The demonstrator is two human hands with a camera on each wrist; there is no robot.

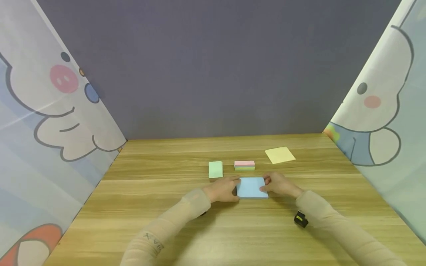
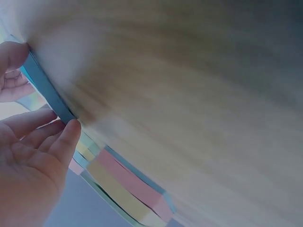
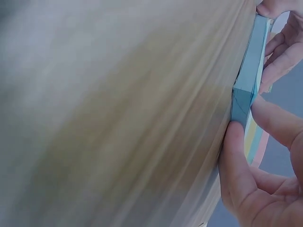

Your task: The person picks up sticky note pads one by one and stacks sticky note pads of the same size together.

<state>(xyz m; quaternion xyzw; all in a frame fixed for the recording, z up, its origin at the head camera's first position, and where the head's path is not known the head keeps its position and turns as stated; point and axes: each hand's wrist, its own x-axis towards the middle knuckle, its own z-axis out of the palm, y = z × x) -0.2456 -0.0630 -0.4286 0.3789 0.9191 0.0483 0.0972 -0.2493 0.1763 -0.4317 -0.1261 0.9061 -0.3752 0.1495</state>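
A light blue pad of sticky notes (image 1: 252, 187) lies flat on the wooden table, with one hand at each short end. My left hand (image 1: 223, 189) grips its left end, thumb at the near corner and a finger at the far one. At the right end my right hand (image 1: 281, 184) pinches the pad, thumb over the top face and fingers by the edge. From the left wrist, the blue pad's side (image 2: 45, 87) shows between both hands. The right wrist view has a right fingertip against the pad's corner (image 3: 241, 101).
Behind the blue pad stand a pale green pad (image 1: 215, 169) and a stack of pink and other coloured notes (image 1: 244, 165). A yellow sheet (image 1: 280, 155) lies at the back right. A grey wall (image 1: 213, 74) closes off the table's far side, with cartoon-printed cloth (image 1: 392, 111) at both sides.
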